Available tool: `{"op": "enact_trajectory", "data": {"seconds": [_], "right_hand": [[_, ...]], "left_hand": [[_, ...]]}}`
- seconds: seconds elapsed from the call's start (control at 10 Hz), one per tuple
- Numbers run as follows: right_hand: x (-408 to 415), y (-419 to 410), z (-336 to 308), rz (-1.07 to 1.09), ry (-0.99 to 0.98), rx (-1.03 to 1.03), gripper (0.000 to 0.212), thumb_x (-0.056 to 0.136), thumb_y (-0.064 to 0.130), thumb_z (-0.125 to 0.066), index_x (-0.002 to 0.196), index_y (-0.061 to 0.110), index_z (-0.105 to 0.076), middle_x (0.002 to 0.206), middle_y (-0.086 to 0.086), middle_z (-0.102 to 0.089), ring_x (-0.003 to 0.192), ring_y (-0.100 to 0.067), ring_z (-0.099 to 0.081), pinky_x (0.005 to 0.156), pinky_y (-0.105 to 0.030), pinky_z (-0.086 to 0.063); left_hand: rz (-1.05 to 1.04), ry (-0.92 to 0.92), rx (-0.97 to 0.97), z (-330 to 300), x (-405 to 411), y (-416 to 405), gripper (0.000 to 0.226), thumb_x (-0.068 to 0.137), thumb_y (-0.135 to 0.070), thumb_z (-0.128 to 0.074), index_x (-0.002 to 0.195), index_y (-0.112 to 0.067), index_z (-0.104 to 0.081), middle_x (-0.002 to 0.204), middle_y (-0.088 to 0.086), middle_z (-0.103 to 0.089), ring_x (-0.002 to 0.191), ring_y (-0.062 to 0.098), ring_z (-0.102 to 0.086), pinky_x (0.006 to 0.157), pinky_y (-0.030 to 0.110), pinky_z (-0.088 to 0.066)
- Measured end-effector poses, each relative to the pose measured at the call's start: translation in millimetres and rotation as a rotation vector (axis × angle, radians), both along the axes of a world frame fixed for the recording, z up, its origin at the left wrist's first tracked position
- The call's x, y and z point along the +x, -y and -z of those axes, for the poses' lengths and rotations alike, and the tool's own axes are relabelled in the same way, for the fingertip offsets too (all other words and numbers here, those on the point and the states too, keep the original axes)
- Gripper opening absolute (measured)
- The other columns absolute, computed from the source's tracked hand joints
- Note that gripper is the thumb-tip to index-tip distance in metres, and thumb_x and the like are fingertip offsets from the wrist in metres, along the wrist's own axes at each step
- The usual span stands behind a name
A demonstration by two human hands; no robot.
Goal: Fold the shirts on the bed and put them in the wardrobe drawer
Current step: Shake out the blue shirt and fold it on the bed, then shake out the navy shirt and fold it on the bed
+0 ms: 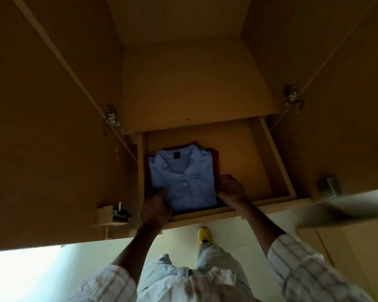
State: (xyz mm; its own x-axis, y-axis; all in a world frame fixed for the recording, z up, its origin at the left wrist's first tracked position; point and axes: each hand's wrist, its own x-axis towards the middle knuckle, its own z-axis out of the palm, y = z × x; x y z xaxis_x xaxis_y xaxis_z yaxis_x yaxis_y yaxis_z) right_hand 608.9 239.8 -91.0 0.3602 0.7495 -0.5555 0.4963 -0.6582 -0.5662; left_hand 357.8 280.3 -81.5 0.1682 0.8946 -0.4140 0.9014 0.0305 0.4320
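A folded light blue collared shirt [183, 179] lies collar-up in the left half of the pulled-out wooden wardrobe drawer [244, 153]. It sits on darker folded clothes, a red edge [214, 153] showing at its back right. My left hand [155, 205] grips the shirt's near left edge. My right hand [230, 187] grips its near right edge, fingers curled at the side.
Both wardrobe doors stand open, the left door [48, 127] and right door [340, 105] flanking the drawer, with metal hinges on them. The right half of the drawer shows bare wood. Below, a yellow shoe [204, 235] stands on the pale floor.
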Motion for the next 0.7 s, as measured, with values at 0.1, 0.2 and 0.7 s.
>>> {"op": "enact_trajectory", "data": {"seconds": [0.1, 0.2, 0.7], "right_hand": [[-12.0, 30.9, -16.4, 0.114, 0.007, 0.075, 0.038, 0.081, 0.026, -0.07, 0.115, 0.013, -0.06, 0.106, -0.004, -0.067, 0.098, -0.024, -0.064, 0.092, -0.045, -0.055], [-38.0, 79.1, -38.8, 0.293, 0.052, 0.197, 0.032, 0.09, 0.012, -0.069, 0.121, 0.005, -0.065, 0.114, -0.012, -0.069, 0.106, -0.029, -0.065, 0.094, -0.037, -0.053], [-175.4, 368.4, -26.8, 0.954, 0.11, 0.206, 0.03, 0.089, 0.016, -0.073, 0.118, 0.013, -0.067, 0.108, 0.0, -0.072, 0.091, -0.006, -0.064, 0.069, 0.004, -0.039]], "left_hand": [[0.235, 0.139, 0.365, 16.0, -7.8, -0.4, 0.03, 0.092, -0.043, -0.047, 0.11, -0.021, -0.055, 0.091, 0.009, -0.067, 0.083, 0.026, -0.067, 0.076, 0.03, -0.049], [0.361, 0.203, 0.365, -1.5, -11.3, 7.4, 0.031, 0.089, -0.039, -0.05, 0.096, -0.014, -0.066, 0.081, 0.007, -0.068, 0.073, 0.021, -0.066, 0.065, 0.026, -0.044], [0.934, 0.365, 0.163, -18.7, -0.2, 172.0, 0.019, 0.091, -0.017, -0.064, 0.11, -0.02, -0.065, 0.102, 0.003, -0.069, 0.089, 0.021, -0.067, 0.072, 0.027, -0.052]]}}
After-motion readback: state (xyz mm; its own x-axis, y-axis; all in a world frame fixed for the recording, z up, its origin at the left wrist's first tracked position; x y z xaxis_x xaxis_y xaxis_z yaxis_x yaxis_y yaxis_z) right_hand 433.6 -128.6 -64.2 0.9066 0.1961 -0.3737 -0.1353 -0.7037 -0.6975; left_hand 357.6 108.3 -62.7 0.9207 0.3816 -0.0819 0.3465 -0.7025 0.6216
